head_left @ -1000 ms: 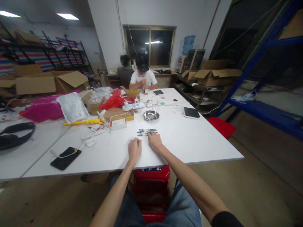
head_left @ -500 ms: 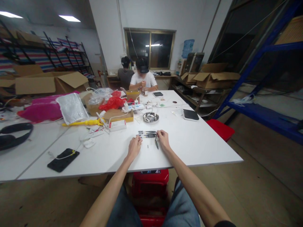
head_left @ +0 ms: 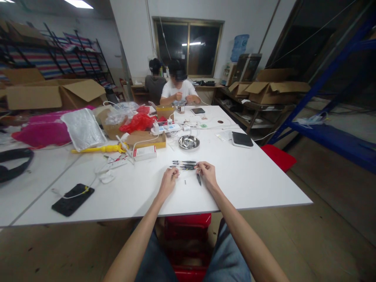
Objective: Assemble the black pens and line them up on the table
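Red plastic of a stool [head_left: 188, 221] shows between my knees, under the near edge of the white table [head_left: 252, 176]. On that table both my hands rest close together. My left hand [head_left: 168, 183] lies curled, its fingertips bunched at the near end of a small row of dark pens [head_left: 183, 165]; whether they actually pinch one I cannot tell. My right hand [head_left: 208, 174] has its fingers pressed together around a dark pen piece [head_left: 199, 179] that slants down toward the tabletop. Between the two hands lies a tiny dark bit [head_left: 185, 181], apart from both. The pens lie side by side just beyond my knuckles, pointing left to right.

Off to my left a black phone [head_left: 73, 199] with a white cable sits near the table edge. Farther out stands a round metal dish [head_left: 188, 141], with a small white box [head_left: 145, 152] to its left and a dark flat pad [head_left: 242, 139] to its right. Past those, red bags, a white power strip [head_left: 166, 128] and cardboard crowd the table. At the far end a person in a white shirt [head_left: 179, 89] sits with hands raised together, another person just behind.
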Demonstrator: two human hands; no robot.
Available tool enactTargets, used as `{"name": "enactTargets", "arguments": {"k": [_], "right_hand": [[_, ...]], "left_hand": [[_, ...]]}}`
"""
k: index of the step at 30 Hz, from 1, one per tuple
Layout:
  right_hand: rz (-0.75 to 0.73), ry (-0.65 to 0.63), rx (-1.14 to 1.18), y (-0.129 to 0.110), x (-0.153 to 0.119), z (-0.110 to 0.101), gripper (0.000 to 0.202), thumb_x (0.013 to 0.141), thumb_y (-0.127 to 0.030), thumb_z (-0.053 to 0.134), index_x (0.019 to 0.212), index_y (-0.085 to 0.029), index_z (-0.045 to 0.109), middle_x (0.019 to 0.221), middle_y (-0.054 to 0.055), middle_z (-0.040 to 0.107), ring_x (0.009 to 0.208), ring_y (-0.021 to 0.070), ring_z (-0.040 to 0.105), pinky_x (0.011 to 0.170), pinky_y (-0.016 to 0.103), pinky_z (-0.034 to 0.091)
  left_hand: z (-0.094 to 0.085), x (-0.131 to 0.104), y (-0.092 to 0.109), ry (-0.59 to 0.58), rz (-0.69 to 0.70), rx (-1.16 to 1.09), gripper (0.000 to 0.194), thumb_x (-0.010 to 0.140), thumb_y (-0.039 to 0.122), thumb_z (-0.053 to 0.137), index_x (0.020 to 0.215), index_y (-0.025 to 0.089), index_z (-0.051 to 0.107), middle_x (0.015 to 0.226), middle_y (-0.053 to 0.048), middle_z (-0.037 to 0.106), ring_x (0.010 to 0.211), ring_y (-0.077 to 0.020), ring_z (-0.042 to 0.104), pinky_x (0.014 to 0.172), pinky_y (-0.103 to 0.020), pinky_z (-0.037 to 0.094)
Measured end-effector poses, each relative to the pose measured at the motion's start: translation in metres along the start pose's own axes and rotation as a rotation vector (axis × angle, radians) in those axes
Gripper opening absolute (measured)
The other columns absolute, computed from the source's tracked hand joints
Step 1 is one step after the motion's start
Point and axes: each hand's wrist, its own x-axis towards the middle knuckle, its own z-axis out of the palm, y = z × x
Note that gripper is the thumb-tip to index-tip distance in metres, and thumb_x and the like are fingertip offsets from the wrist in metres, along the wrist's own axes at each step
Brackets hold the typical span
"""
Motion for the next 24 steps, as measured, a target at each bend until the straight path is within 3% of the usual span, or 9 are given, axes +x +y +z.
{"name": "enactTargets", "arguments": {"k": [10, 17, 24], "right_hand": [[-0.034, -0.119, -0.106, -0.0064, -0.0049, 0.0055, 0.042, 0.079, -0.056, 0.069, 0.083, -0.015, 0.071, 0.075, 0.008, 0.074, 0.049, 0.0124, 0.058, 0.037, 0.021, 0.031], [-0.032, -0.047, -0.053, -0.0032, -0.0034, 0.0017, 0.044, 0.077, -0.059, 0.069, 0.084, -0.015, 0.07, 0.08, 0.01, 0.075, 0.053, 0.0139, 0.062, 0.038, 0.021, 0.034], [-0.047, -0.105, -0.116, -0.0021, -0.0061, 0.0038, 0.041, 0.079, -0.056, 0.068, 0.086, -0.016, 0.071, 0.078, 0.009, 0.075, 0.051, 0.0144, 0.06, 0.039, 0.023, 0.034]], "left_hand": [[0.0001, -0.0004, 0.0005, 0.006, 0.014, 0.005, 0.014, 0.085, 0.016, 0.047, 0.086, 0.019, 0.061, 0.082, -0.002, 0.058, 0.086, -0.0187, 0.057, 0.08, -0.03, 0.043], [-0.0014, -0.0022, 0.0038, 0.029, 0.007, 0.036, 0.016, 0.085, 0.014, 0.049, 0.086, 0.019, 0.065, 0.081, -0.003, 0.06, 0.083, -0.0185, 0.058, 0.079, -0.03, 0.044], [0.0001, -0.0035, 0.0003, 0.032, 0.031, 0.056, 0.019, 0.088, 0.016, 0.05, 0.091, 0.019, 0.068, 0.087, -0.004, 0.066, 0.087, -0.0193, 0.061, 0.082, -0.032, 0.046]]}}
